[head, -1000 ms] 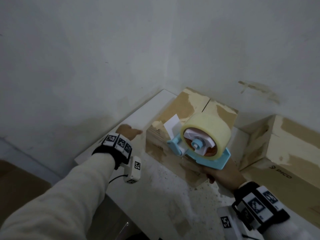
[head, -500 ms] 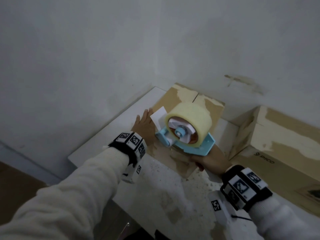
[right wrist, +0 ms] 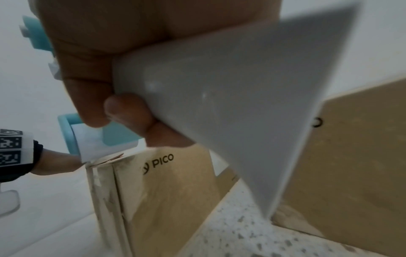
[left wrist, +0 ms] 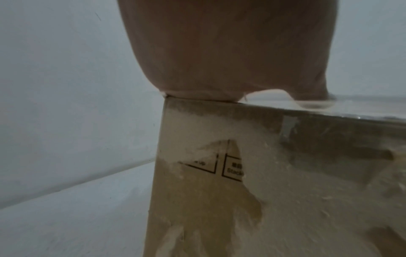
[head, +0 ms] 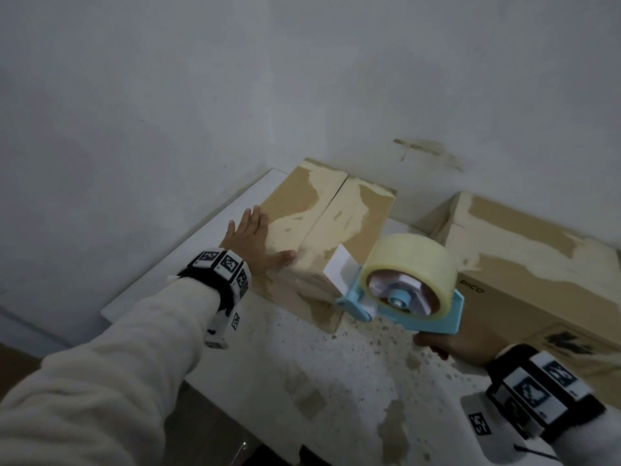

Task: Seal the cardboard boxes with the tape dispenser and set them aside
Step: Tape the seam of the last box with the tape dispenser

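Observation:
A worn cardboard box with closed top flaps stands on the white table near the wall corner. My left hand lies flat with straight fingers on the box's near left top edge; the left wrist view shows the palm pressing on the box corner. My right hand grips the handle of a blue tape dispenser carrying a pale tape roll. Its front end touches the box's near top edge. In the right wrist view my fingers curl round the grey handle.
A second, larger cardboard box marked PICO stands to the right against the wall. Brown cardboard crumbs speckle the table in front of the boxes. The table's left edge drops to the floor.
My left hand came from the box's left side onto its top edge and now lies flat there. The dispenser moved right and down towards the box's near top edge.

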The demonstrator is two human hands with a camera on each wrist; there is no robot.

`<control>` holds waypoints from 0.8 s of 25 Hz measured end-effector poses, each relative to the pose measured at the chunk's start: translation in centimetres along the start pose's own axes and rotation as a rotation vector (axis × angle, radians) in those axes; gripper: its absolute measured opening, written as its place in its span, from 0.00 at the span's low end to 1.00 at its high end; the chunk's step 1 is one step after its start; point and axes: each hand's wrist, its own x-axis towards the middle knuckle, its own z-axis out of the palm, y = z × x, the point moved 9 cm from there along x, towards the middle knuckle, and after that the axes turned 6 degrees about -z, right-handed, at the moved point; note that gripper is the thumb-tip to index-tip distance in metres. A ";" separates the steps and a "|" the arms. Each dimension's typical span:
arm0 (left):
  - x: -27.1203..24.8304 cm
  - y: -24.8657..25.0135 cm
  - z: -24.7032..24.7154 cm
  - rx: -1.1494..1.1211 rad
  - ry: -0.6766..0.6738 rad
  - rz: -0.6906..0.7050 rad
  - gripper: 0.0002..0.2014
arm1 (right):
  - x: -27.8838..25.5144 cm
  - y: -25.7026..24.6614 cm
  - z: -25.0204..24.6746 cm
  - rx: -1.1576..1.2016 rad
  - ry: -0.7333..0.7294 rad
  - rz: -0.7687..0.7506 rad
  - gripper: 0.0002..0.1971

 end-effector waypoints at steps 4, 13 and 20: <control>0.0 0.0 0.0 0.065 -0.020 -0.023 0.56 | -2.1 1.3 -0.7 0.029 0.025 -0.005 0.16; -5.1 11.5 -0.1 0.170 0.068 0.161 0.35 | -1.9 1.0 -0.4 0.013 0.013 -0.046 0.17; -5.4 13.3 2.9 0.108 -0.007 0.214 0.41 | -2.2 2.4 -0.7 0.097 0.039 -0.035 0.15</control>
